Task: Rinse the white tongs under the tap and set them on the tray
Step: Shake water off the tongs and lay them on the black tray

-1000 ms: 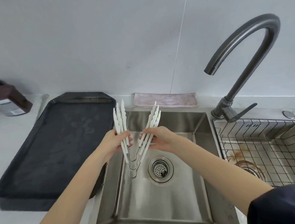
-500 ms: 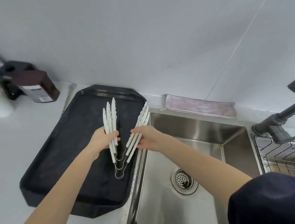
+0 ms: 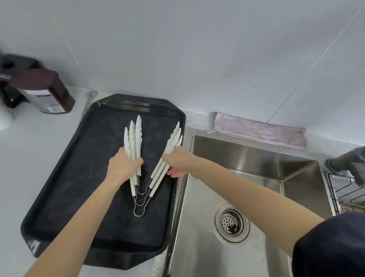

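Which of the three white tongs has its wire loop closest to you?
The outermost white tongs: their wire loop hangs lowest over the black tray, below the other two nested loops.

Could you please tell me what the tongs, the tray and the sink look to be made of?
The tongs: white arms, matte, probably plastic or silicone, joined by thin shiny wire loops, likely steel. The tray: black, slightly textured, glossy at the rim, probably plastic. The sink: brushed, reflective grey metal, apparently stainless steel.
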